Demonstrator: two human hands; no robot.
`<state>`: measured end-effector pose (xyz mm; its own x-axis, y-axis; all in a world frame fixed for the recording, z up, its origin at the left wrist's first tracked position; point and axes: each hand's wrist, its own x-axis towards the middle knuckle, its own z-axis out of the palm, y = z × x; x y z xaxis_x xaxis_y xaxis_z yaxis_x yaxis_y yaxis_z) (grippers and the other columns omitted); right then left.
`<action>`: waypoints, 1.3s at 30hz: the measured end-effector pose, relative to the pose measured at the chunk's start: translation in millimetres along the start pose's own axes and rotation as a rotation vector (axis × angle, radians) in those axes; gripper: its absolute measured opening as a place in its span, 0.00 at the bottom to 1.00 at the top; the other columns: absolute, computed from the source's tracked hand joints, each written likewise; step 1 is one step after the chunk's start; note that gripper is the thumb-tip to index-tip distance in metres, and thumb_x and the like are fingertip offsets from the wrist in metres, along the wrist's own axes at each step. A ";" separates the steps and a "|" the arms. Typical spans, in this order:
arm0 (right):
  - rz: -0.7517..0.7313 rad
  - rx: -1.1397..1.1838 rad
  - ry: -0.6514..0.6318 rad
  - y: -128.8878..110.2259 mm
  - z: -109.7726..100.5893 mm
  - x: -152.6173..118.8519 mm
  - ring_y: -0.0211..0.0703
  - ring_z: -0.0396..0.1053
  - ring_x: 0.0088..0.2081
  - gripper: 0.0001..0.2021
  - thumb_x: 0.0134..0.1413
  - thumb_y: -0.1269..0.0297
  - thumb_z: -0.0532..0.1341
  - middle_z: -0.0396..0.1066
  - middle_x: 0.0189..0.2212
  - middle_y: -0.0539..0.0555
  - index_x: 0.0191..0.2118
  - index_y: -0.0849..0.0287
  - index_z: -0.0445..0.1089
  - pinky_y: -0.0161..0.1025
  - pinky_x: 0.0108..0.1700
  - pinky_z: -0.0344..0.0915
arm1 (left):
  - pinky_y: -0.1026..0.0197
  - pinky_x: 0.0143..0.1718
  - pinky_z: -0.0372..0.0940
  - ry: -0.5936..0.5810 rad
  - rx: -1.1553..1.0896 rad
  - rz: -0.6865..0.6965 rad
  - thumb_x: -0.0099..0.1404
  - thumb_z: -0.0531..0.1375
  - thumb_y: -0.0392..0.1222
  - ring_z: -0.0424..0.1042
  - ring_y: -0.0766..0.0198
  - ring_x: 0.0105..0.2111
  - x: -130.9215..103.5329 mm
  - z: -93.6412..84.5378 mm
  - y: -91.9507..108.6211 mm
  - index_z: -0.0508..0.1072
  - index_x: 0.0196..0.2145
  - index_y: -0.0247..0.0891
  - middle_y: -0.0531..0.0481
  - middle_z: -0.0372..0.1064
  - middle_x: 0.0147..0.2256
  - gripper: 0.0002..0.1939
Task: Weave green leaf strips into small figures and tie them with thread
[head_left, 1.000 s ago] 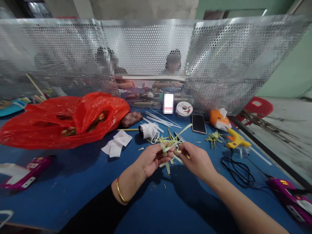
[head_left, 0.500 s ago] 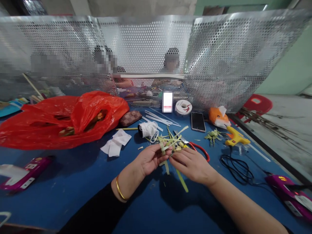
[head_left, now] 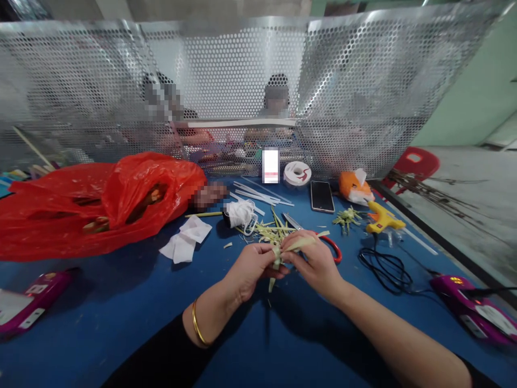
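A small piece of pale green strip (head_left: 276,258) is pinched between the closed fingers (head_left: 264,257) of the left hand (head_left: 245,272), with one tail hanging below them. A longer strip end (head_left: 302,244) is gripped by the right hand (head_left: 323,267), its fingers drawn together just beside the left ones. The strip appears to be being folded or wrapped, though the crossing is partly hidden. For such a fold, a firm left pinch and even tension on the right seem called for, as a thin strip could slip or split. Just beyond the fingers, trimmings (head_left: 269,233) are scattered on the tabletop (head_left: 242,345); red-handled scissors (head_left: 336,252) are partly covered by the right hand.
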<state>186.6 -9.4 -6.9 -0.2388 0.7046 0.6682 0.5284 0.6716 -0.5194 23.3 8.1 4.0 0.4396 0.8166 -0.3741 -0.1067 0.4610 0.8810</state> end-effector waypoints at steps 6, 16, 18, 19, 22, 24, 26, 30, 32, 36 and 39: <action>0.382 0.189 0.002 -0.2 2.5 -0.8 0.39 0.65 0.27 0.06 0.54 0.68 0.60 0.67 0.25 0.48 0.27 0.57 0.65 0.36 0.30 0.63 | 0.66 0.33 0.68 -0.134 -0.043 -0.038 0.57 0.66 0.44 0.75 0.65 0.28 -1.5 -3.1 5.7 0.78 0.33 0.30 0.42 0.76 0.30 0.12; 0.170 -0.010 0.047 3.0 3.9 -1.3 0.42 0.67 0.33 0.07 0.55 0.68 0.62 0.70 0.28 0.50 0.27 0.57 0.65 0.40 0.38 0.61 | 0.68 0.28 0.68 -0.090 -0.048 -0.068 0.58 0.64 0.43 0.73 0.68 0.25 1.1 -6.1 3.9 0.77 0.32 0.29 0.45 0.74 0.27 0.11; 0.103 -0.023 0.053 5.0 4.8 -1.0 0.42 0.68 0.35 0.06 0.56 0.69 0.61 0.71 0.29 0.50 0.29 0.57 0.66 0.41 0.40 0.61 | 0.69 0.26 0.67 -0.081 -0.055 -0.086 0.57 0.65 0.42 0.73 0.68 0.24 0.9 -6.1 3.4 0.77 0.31 0.29 0.45 0.75 0.28 0.10; 0.067 -0.035 0.055 5.6 5.2 -1.0 0.42 0.68 0.35 0.05 0.56 0.69 0.61 0.71 0.29 0.50 0.29 0.57 0.66 0.42 0.41 0.61 | 0.70 0.26 0.67 -0.081 -0.059 -0.092 0.56 0.65 0.41 0.73 0.69 0.24 0.9 -6.0 3.0 0.77 0.31 0.29 0.44 0.75 0.29 0.10; -0.031 -0.109 0.057 5.0 4.9 -1.7 0.43 0.69 0.36 0.04 0.57 0.70 0.61 0.72 0.31 0.51 0.31 0.56 0.68 0.44 0.43 0.60 | 0.70 0.24 0.66 -0.063 -0.071 -0.085 0.56 0.63 0.40 0.72 0.69 0.22 1.7 -5.2 1.8 0.76 0.29 0.29 0.45 0.74 0.26 0.09; -0.075 -0.193 0.100 2.3 3.1 -2.9 0.45 0.69 0.38 0.02 0.56 0.70 0.62 0.72 0.33 0.53 0.34 0.56 0.70 0.45 0.44 0.60 | 0.70 0.24 0.66 -0.016 -0.089 -0.062 0.57 0.62 0.39 0.71 0.69 0.22 2.5 -4.6 2.6 0.76 0.28 0.30 0.47 0.72 0.24 0.08; -0.092 -0.254 0.171 -0.7 0.6 -4.2 0.46 0.68 0.39 0.02 0.56 0.70 0.62 0.71 0.35 0.54 0.36 0.56 0.70 0.46 0.44 0.59 | 0.70 0.25 0.66 0.047 -0.105 -0.010 0.57 0.61 0.38 0.70 0.70 0.22 2.5 -4.5 5.4 0.76 0.30 0.30 0.47 0.73 0.24 0.07; 0.104 -0.190 0.192 0.7 -0.3 -4.3 0.45 0.67 0.36 0.06 0.60 0.67 0.58 0.70 0.31 0.53 0.30 0.56 0.68 0.43 0.42 0.60 | 0.70 0.26 0.66 0.110 -0.084 0.102 0.56 0.61 0.41 0.70 0.70 0.23 -1.1 -4.6 12.6 0.77 0.29 0.30 0.44 0.75 0.28 0.10; 0.276 -0.093 0.195 6.0 2.3 -3.3 0.44 0.67 0.34 0.09 0.60 0.63 0.57 0.69 0.29 0.53 0.29 0.57 0.68 0.41 0.38 0.61 | 0.69 0.26 0.66 0.096 -0.071 0.111 0.56 0.62 0.43 0.70 0.70 0.23 -3.3 -4.1 14.2 0.77 0.29 0.30 0.44 0.75 0.30 0.11; 0.531 0.094 0.286 14.9 7.9 -2.7 0.40 0.61 0.26 0.13 0.58 0.56 0.59 0.63 0.23 0.48 0.27 0.58 0.65 0.35 0.28 0.59 | 0.69 0.25 0.65 0.079 -0.046 0.086 0.56 0.61 0.43 0.71 0.69 0.23 -4.3 -2.2 13.0 0.77 0.29 0.31 0.44 0.76 0.30 0.11; 0.522 0.130 0.293 14.1 9.3 -4.1 0.39 0.61 0.26 0.11 0.58 0.57 0.58 0.63 0.23 0.48 0.29 0.58 0.66 0.34 0.29 0.59 | 0.68 0.27 0.66 0.114 -0.026 0.095 0.56 0.61 0.43 0.71 0.68 0.24 -2.6 -1.6 11.5 0.76 0.29 0.31 0.43 0.76 0.30 0.11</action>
<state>187.5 -0.6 -22.0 0.2683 0.8683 0.4171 0.4074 0.2901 -0.8660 19.5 11.9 14.6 0.3220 0.8905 -0.3214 -0.1666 0.3875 0.9067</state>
